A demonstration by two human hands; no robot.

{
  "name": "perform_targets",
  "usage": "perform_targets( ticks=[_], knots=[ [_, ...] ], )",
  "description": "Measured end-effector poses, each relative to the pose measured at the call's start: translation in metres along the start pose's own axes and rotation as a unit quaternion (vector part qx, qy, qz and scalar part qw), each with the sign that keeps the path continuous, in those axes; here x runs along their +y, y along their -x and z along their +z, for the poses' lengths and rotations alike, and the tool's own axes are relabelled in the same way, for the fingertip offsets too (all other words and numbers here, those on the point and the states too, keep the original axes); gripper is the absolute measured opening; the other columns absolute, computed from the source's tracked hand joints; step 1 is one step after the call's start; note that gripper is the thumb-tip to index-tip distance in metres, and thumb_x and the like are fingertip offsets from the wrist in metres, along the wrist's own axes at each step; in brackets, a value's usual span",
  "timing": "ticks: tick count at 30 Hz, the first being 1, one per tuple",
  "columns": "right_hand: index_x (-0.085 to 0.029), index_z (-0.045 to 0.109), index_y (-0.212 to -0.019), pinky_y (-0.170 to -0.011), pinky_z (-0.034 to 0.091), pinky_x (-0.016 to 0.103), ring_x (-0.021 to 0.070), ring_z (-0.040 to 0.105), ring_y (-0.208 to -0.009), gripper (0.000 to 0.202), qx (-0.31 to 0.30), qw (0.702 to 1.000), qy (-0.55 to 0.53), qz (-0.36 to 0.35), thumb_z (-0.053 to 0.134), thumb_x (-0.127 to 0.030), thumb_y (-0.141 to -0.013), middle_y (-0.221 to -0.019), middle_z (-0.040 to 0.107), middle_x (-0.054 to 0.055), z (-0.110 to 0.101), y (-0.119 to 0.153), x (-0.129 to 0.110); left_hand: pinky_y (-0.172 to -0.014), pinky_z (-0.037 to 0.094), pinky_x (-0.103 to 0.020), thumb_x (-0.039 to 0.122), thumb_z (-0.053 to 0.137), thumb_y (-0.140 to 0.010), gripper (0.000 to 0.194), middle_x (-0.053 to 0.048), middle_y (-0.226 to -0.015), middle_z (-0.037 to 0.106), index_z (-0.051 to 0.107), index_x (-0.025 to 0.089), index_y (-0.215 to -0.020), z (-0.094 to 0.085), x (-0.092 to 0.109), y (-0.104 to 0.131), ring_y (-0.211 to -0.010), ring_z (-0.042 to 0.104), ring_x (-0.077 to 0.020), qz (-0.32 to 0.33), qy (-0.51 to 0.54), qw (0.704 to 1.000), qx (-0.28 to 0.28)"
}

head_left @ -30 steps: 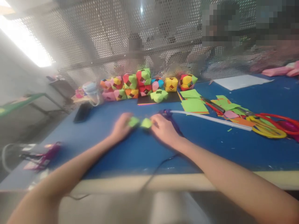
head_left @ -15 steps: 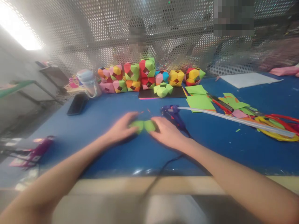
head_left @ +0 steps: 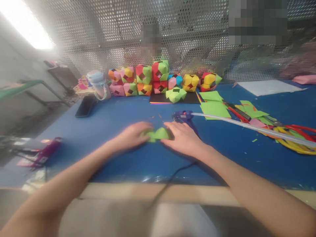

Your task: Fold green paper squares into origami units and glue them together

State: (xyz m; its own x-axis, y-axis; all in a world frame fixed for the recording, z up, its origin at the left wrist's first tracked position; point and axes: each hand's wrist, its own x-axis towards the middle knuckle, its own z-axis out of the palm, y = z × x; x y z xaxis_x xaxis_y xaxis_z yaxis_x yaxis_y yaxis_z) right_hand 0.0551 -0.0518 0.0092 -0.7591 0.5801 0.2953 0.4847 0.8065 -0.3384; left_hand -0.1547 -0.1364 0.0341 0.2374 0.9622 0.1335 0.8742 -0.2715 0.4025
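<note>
A folded green paper piece (head_left: 159, 134) lies between my two hands, low over the blue tabletop (head_left: 138, 164). My left hand (head_left: 135, 134) curls around its left side, and my right hand (head_left: 182, 136) grips its right side between thumb and fingers. Blur hides the exact folds. Just behind my right hand lies a dark blue glue gun (head_left: 183, 115) with a long clear glue stick (head_left: 229, 121) in its back. A similar green folded paper shape (head_left: 175, 94) rests on a black sheet (head_left: 158, 98) beyond.
Stacked colourful paper cubes (head_left: 160, 71) line the back by a perforated metal screen (head_left: 118, 33). Green paper squares (head_left: 214, 109), scissors (head_left: 300, 129) and scraps lie right. On the left are a phone (head_left: 85, 106), a pale tumbler (head_left: 98, 84) and a purple object (head_left: 50, 150).
The view has shifted slightly. My hands stay on the green paper piece, whose left part now looks lower and flatter between my fingers.
</note>
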Motion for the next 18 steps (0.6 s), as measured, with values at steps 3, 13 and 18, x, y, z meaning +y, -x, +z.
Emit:
perform_targets(
  ticks=[3, 13, 18],
  knots=[
    [-0.014, 0.05, -0.125, -0.096, 0.04, 0.047, 0.0281, 0.051, -0.115, 0.049, 0.001, 0.999, -0.019, -0.025, 0.055, -0.031, -0.079, -0.125, 0.056, 0.013, 0.0001, 0.0007, 0.0019, -0.1, 0.042, -0.04, 0.036, 0.056, -0.079, 0.04, -0.01, -0.128, 0.055, 0.057, 0.019, -0.116, -0.0054, 0.0022, 0.0008, -0.118, 0.052, -0.0224, -0.008, 0.009, 0.999, -0.03],
    [-0.015, 0.054, -0.118, -0.097, 0.045, 0.043, 0.0235, 0.055, -0.111, 0.038, -0.001, 0.992, -0.083, -0.093, 0.049, -0.016, -0.081, -0.121, 0.059, 0.01, 0.005, 0.0019, 0.0087, -0.099, 0.043, -0.037, 0.022, 0.052, -0.08, 0.036, -0.01, -0.123, 0.059, 0.058, 0.017, -0.115, -0.0054, -0.0023, 0.0032, -0.113, 0.055, -0.0204, 0.038, 0.033, 0.997, -0.061],
    [-0.019, 0.054, -0.117, -0.092, 0.048, 0.043, 0.0231, 0.056, -0.106, 0.036, 0.045, 0.99, -0.091, -0.1, 0.051, -0.017, -0.081, -0.116, 0.061, 0.008, 0.0008, 0.0053, 0.0069, -0.096, 0.045, -0.037, 0.022, 0.055, -0.077, 0.037, -0.009, -0.123, 0.059, 0.059, 0.018, -0.114, -0.0022, -0.0037, 0.003, -0.113, 0.055, -0.0212, 0.006, 0.038, 0.999, 0.005]
  ],
)
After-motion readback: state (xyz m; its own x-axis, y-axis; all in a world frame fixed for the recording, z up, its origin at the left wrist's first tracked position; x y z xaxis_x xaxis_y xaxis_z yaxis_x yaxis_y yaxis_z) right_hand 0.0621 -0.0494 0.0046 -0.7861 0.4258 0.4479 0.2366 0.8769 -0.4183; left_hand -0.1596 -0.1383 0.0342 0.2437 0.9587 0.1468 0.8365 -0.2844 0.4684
